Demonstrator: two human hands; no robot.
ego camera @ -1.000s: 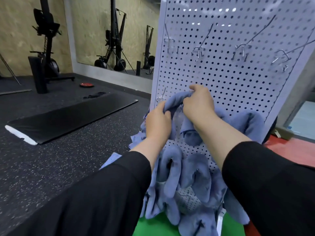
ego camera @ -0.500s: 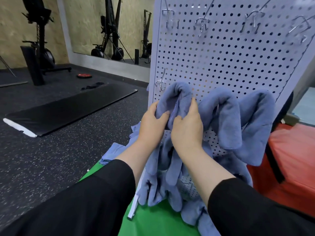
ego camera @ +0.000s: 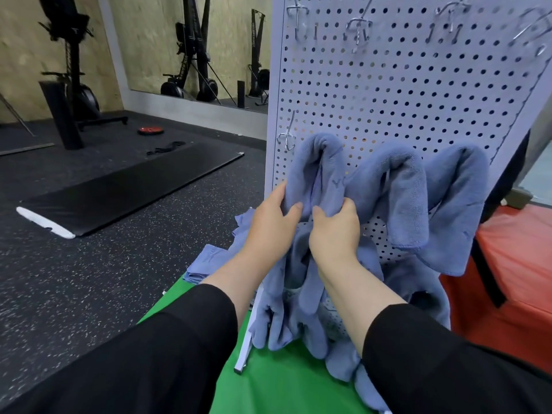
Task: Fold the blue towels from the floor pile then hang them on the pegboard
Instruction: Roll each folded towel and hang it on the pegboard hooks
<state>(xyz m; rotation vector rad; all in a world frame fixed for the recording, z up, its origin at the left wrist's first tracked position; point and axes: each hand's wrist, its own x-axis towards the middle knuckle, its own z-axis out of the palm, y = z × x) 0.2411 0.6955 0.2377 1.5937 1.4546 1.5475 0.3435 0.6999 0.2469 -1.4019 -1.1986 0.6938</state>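
Careful: your left hand [ego camera: 270, 222] and right hand [ego camera: 334, 231] both grip the draped blue terry towel [ego camera: 321, 174]; tugging could slip it off its hidden hook.

Floor: dark speckled rubber floor [ego camera: 89, 279]. Long black exercise mat [ego camera: 128, 186] at centre left. Upper left: tan chipboard wall [ego camera: 21, 55], large wall mirror [ego camera: 191, 49], black exercise machine [ego camera: 71, 79]. Small red weight plate [ego camera: 150, 130] beside it. Red padded block [ego camera: 513, 264] at right.

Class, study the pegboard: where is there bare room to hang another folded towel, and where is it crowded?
Free: the upper pegboard, with four bare hooks along the top, and one hook at the left edge. Crowded: the middle row, three blue towels draped side by side, both hands gripping the leftmost, more hanging below.
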